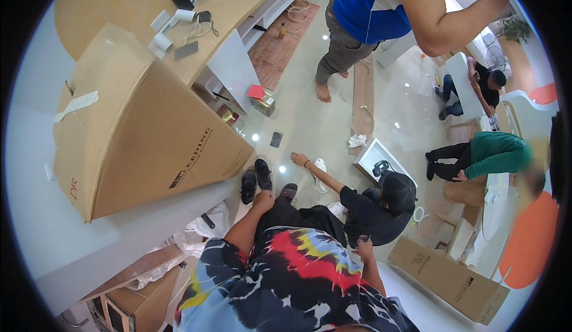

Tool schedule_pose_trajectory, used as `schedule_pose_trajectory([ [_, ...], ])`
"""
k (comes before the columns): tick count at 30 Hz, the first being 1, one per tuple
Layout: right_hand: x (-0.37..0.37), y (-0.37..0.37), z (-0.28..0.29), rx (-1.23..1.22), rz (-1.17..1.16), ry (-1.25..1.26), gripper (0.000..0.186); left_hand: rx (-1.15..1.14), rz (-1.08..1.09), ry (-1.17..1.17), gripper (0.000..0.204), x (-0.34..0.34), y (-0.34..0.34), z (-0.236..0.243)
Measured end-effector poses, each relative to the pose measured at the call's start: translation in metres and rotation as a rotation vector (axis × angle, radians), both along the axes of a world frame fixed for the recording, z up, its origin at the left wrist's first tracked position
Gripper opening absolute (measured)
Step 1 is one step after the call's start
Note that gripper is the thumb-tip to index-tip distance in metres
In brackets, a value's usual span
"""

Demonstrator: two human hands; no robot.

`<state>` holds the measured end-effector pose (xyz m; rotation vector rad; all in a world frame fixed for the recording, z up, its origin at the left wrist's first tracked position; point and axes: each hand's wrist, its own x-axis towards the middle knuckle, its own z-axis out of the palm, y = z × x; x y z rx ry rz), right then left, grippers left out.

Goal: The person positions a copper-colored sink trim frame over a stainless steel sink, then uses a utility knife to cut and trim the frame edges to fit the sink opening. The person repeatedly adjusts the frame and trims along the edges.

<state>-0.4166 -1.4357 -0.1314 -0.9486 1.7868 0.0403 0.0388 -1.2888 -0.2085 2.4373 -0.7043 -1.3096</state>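
My left hand (pixel 263 200) is closed at the heel of a black shoe (pixel 263 174), with its pair (pixel 248 186) just left of it on the floor by the large cardboard box (pixel 152 129). My right hand (pixel 364 248) is closed at my right side on a small thin object, too small to name. In front of it a co-worker in a black cap and T-shirt (pixel 372 216) crouches, one bare arm stretched toward the floor near the shoes. A pair of white clogs (pixel 320 176) lies beside that arm.
A standing person (pixel 366 16) is ahead; two others (pixel 491 159) (pixel 482 88) work at the right. A white framed piece (pixel 375 156), a cardboard strip (pixel 363 111), tins (pixel 262 103), a wooden counter (pixel 208 13) and a long carton (pixel 447 278) surround me.
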Motion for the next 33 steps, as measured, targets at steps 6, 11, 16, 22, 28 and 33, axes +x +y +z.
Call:
schedule_pose_trajectory([
  [6,0.043,-0.020,0.009,-0.018,0.056,-0.080,0.029,0.166,-0.226,0.007,0.031,0.005,0.082,-0.048],
  [11,-0.030,0.004,-0.083,-0.142,0.469,-0.026,0.018,0.171,0.085,0.035,0.032,0.007,0.067,0.012],
  [16,-0.071,-0.002,-0.098,0.002,0.600,0.111,0.018,0.078,0.225,0.076,0.028,-0.010,0.054,-0.024],
  [22,-0.029,-0.015,-0.019,0.092,0.562,0.183,0.019,0.076,0.184,0.087,0.029,-0.018,0.028,-0.030],
  [28,0.013,-0.021,0.014,-0.162,0.639,-0.047,0.028,0.023,0.165,0.046,0.031,-0.011,0.044,-0.056],
  [33,0.058,-0.009,0.053,0.015,0.250,-0.004,0.038,0.018,0.070,0.025,0.031,-0.001,0.056,-0.052],
])
